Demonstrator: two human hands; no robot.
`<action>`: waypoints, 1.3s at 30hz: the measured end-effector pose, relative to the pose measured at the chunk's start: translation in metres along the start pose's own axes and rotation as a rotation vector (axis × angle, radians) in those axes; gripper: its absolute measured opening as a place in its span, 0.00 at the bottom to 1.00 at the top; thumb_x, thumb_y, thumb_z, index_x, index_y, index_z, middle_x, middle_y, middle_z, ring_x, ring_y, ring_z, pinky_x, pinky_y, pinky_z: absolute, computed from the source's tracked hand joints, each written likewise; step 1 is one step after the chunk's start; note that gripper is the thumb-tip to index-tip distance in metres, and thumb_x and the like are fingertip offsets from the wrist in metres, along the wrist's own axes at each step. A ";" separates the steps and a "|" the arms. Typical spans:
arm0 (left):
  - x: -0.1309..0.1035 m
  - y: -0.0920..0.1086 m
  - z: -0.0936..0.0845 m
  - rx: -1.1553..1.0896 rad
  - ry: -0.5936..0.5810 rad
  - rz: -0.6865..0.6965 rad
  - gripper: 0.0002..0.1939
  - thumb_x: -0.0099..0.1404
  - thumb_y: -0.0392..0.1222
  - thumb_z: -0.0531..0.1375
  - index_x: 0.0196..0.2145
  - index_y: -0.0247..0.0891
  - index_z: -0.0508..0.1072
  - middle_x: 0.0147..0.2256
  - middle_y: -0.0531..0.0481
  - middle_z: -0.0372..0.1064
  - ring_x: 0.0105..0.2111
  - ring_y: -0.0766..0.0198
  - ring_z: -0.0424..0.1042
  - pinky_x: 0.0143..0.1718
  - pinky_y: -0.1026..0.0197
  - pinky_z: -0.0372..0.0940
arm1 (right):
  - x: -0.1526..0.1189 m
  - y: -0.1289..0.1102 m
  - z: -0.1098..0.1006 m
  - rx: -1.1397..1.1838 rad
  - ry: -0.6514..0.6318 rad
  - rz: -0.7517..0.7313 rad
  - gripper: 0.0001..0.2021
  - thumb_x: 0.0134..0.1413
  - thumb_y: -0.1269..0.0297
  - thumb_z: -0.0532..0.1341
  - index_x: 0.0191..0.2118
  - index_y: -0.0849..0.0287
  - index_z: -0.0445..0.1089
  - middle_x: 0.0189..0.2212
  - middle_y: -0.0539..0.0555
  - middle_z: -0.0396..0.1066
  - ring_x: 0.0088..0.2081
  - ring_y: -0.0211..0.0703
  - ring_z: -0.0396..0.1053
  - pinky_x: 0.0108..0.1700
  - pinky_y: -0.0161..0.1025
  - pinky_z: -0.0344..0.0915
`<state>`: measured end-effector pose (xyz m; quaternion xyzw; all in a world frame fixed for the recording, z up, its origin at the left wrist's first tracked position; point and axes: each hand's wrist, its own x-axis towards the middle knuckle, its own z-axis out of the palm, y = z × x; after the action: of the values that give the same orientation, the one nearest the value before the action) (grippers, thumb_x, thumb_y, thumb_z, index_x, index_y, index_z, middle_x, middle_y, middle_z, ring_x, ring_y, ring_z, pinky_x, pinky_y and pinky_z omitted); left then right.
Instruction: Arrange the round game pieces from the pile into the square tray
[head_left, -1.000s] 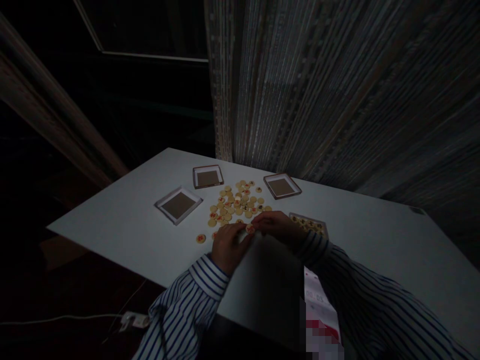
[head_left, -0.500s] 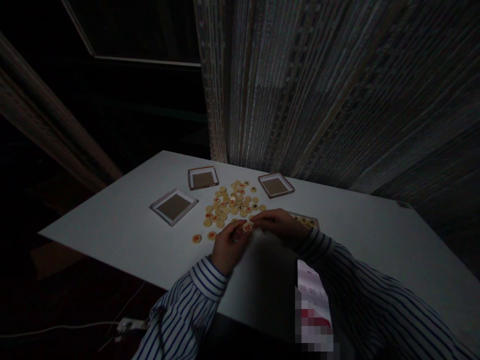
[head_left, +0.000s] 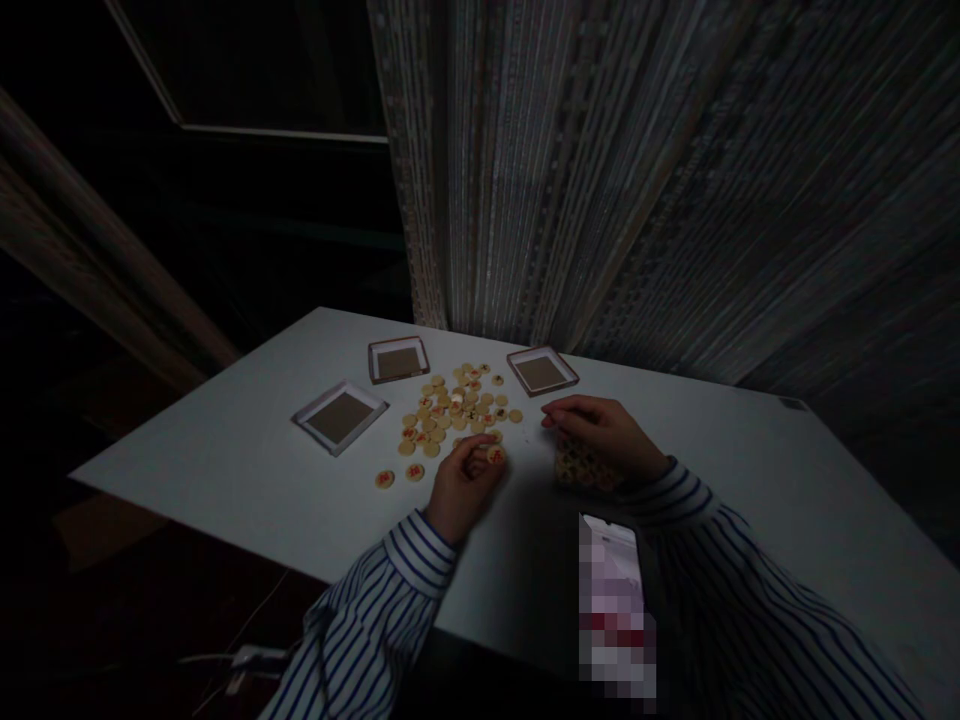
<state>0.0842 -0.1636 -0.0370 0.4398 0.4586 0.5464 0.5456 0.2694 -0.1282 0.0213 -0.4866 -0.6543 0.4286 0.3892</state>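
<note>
Between the thumb and fingers of my left hand (head_left: 466,484) is a round piece with a red character (head_left: 495,456). My right hand (head_left: 600,430) hovers over a box of pieces (head_left: 586,474) at the right, its fingers pinched together; whether they grip anything is too dark to tell. Many round wooden pieces lie in a loose pile (head_left: 442,410) beyond my left hand, some face down and some with red or dark characters. Two red-marked pieces, one at the far left (head_left: 384,480) and another (head_left: 415,472), lie apart from the pile.
Three shallow square trays stand around the pile: one at the left (head_left: 340,417), one at the back left (head_left: 398,359) and one at the back right (head_left: 542,371). A lit phone (head_left: 615,565) lies near my right sleeve. Behind the white table (head_left: 240,440) hangs a string curtain (head_left: 510,180).
My right hand has moved away from my left hand to the right, over the box of pieces. My left hand keeps its piece. The view has shifted slightly.
</note>
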 end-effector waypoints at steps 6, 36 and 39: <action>0.001 -0.001 0.013 0.029 -0.019 -0.055 0.16 0.42 0.38 0.65 0.32 0.33 0.72 0.19 0.57 0.65 0.19 0.74 0.61 0.21 0.70 0.57 | -0.005 0.003 -0.009 -0.007 0.051 -0.004 0.16 0.43 0.54 0.61 0.34 0.62 0.71 0.29 0.54 0.73 0.27 0.38 0.66 0.32 0.38 0.64; 0.042 -0.024 0.068 -0.091 -0.072 -0.165 0.16 0.47 0.47 0.65 0.33 0.35 0.76 0.26 0.50 0.73 0.24 0.66 0.70 0.27 0.64 0.65 | -0.005 0.033 -0.048 -0.443 -0.142 -0.359 0.09 0.51 0.65 0.55 0.36 0.58 0.71 0.33 0.56 0.72 0.34 0.41 0.69 0.38 0.40 0.64; 0.040 -0.026 0.067 -0.069 -0.131 -0.161 0.16 0.50 0.48 0.62 0.35 0.35 0.76 0.30 0.48 0.75 0.29 0.63 0.71 0.32 0.62 0.66 | -0.006 0.035 -0.045 -0.412 -0.133 -0.350 0.10 0.51 0.65 0.55 0.37 0.58 0.70 0.33 0.57 0.71 0.35 0.42 0.68 0.38 0.41 0.64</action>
<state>0.1545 -0.1221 -0.0505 0.4170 0.4368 0.4864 0.6314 0.3233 -0.1204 0.0026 -0.4058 -0.8258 0.2441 0.3063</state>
